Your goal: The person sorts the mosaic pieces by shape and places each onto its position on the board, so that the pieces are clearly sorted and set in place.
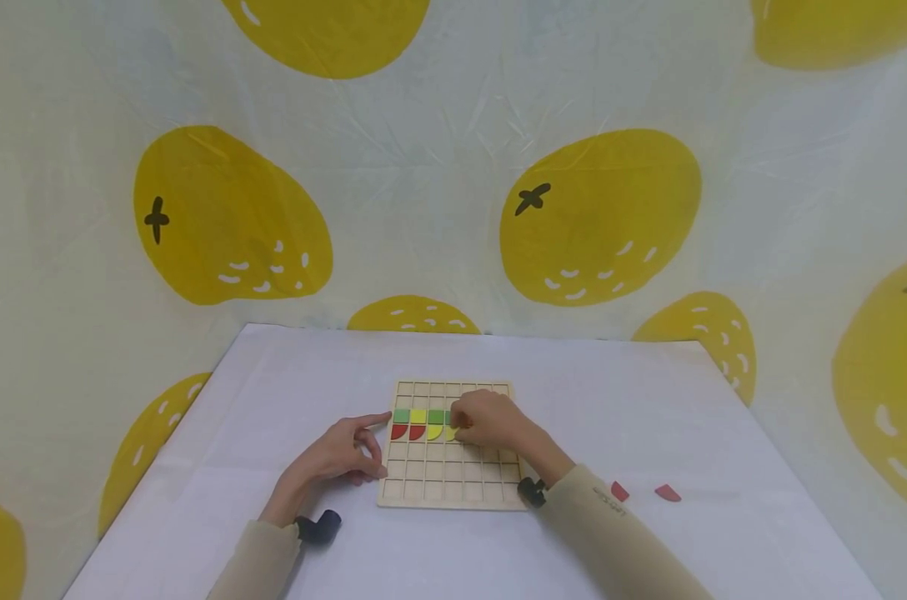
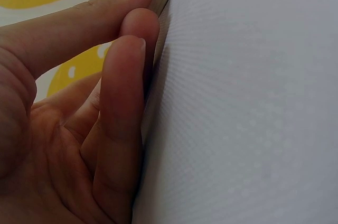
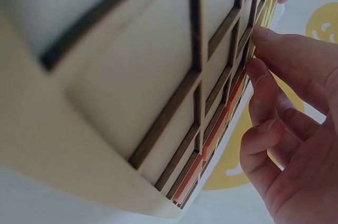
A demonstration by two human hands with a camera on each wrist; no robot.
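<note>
A wooden grid board (image 1: 453, 493) lies on the white table. Green and yellow square tiles (image 1: 418, 416) form one row on it, with red and yellow quarter-circle pieces (image 1: 418, 432) directly below. My left hand (image 1: 341, 450) is beside the board, index fingertip and thumb tip touching its left edge; the other fingers bend beneath. Over the board's middle, my right hand (image 1: 491, 419) pinches a yellow quarter-circle piece (image 1: 450, 434) at its cell with thumb and index finger. Orange-red pieces (image 3: 214, 137) sit in cells near this hand in the right wrist view; the hand hides them in the head view.
Two loose red quarter-shaped pieces (image 1: 668, 493) lie on the table (image 1: 731, 550) right of the board, near the right sleeve (image 1: 611, 525). Behind the table hangs a pale curtain (image 1: 423, 183) printed with yellow fruit. Each wrist wears a black camera (image 1: 318, 527).
</note>
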